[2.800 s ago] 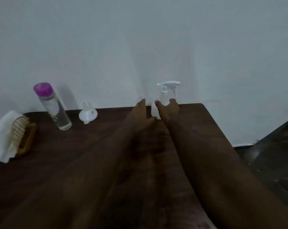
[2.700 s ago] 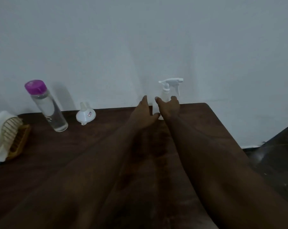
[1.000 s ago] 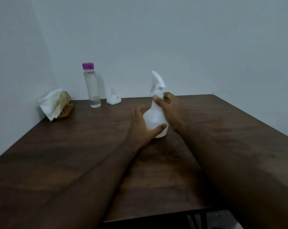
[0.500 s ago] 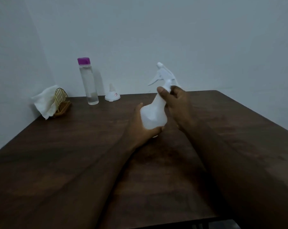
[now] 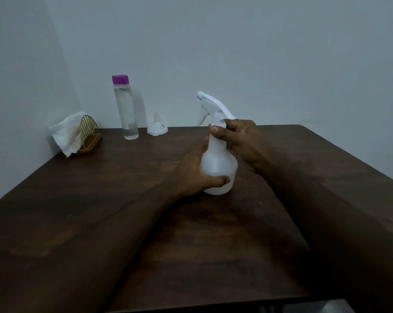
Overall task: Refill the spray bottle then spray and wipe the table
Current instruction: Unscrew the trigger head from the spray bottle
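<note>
I am looking down at the spray bottle, which is standing near the middle of the dark worktop while both hands are working on it. The left hand is cupping the round lower body, its fingers clamped around the base, thumb across the front. The right hand is gripping the neck just under the white trigger head, its fingers closed on the collar. I judge the step in hand to be unscrewing the head so the bottle can be refilled.

To do this well, I am thinking the left hand should be holding the body still and pressed to the worktop while the right turns only the collar (the thin plastic body looks likely to flex if squeezed hard). The head should be coming straight up once loose, since a dip tube may be trailing below it, though I cannot see one through the cloudy wall.

At the back, well apart from the hands, a clear bottle with a purple cap is standing upright, part full of clear liquid. Just beside it a small white funnel is sitting mouth-down. In the far left corner a white cloth is tucked in a gold wire rack. Nothing is lying between the hands and these things, so the reach for funnel and refill looks unobstructed.
</note>
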Available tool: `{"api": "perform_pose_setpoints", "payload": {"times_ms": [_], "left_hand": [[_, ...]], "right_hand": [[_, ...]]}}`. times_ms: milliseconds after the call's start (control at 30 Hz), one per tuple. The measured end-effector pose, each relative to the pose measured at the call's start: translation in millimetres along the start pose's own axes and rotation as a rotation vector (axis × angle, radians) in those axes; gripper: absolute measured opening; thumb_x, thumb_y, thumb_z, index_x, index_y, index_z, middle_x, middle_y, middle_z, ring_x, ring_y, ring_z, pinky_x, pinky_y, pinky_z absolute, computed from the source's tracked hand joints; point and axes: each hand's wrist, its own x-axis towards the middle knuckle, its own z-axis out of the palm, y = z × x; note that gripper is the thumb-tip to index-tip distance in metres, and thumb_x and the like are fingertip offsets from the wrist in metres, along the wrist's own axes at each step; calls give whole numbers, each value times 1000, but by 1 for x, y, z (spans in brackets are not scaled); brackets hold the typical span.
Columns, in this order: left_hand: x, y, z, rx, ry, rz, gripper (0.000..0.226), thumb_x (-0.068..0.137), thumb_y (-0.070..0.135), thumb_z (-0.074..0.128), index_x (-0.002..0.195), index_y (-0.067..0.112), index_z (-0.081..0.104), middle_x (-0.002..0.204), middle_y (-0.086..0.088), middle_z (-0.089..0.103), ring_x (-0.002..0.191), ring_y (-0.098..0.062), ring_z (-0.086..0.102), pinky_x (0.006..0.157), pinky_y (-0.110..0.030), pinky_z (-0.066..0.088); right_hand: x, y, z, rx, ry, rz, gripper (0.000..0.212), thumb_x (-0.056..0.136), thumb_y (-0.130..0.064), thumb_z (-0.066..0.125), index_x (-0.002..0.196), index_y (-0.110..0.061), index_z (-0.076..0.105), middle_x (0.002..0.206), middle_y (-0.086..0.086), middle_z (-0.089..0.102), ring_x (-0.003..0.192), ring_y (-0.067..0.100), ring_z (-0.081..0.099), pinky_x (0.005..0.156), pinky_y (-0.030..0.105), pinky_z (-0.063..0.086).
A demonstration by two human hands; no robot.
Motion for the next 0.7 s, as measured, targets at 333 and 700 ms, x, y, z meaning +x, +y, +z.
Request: {"api": "perform_pose_setpoints", "payload": {"times_ms": [333,700], "left_hand": [[-2,-7,7,-200,107,3,81,84,41,70,148,23,24,120,23,42,94,16,46,87,6,33],[23,12,9,-239,478,85,85,83,30,74,148,16,21,86,12,67,80,9,65,67,-10,50]], "right_hand": [[-9,18,23,145,191,-91,28,87,-23,72,104,-15,52,90,12,72,86,30,71,81,49,58],[-17,13,35,137,152,-91,21,101,-15,52,111,1,61,98,14,71,88,20,70,82,31,57]]}}
